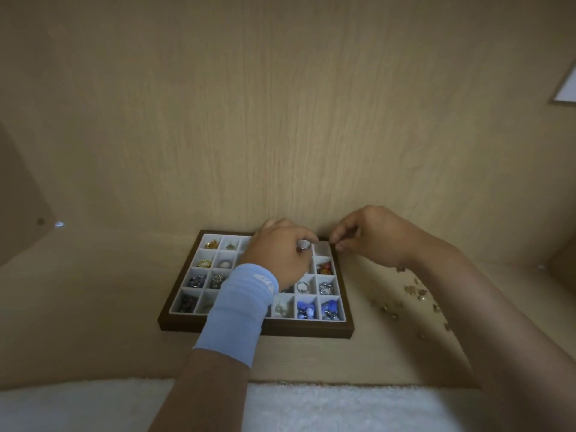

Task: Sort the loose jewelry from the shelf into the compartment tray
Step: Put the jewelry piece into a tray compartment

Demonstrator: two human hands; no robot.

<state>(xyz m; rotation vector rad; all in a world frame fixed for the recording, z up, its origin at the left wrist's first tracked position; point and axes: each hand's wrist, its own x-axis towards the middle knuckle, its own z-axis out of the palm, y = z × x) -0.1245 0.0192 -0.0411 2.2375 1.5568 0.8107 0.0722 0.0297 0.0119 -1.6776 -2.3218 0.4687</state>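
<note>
A dark wooden compartment tray (255, 331) with white cells lies on the shelf, several cells holding rings, beads and stones. My left hand (277, 254), with a light blue wristband, hovers over the tray's back middle and pinches a small silvery ring (303, 244). My right hand (371, 238) hangs over the tray's back right corner with fingertips pinched together; what they hold is too small to tell. Small gold pieces of loose jewelry (414, 293) lie scattered on the shelf to the right of the tray.
The wooden back wall (280, 120) rises right behind the tray. A white fluffy cloth (93, 406) lies along the shelf's front edge. Bare shelf (93, 300) stretches left of the tray.
</note>
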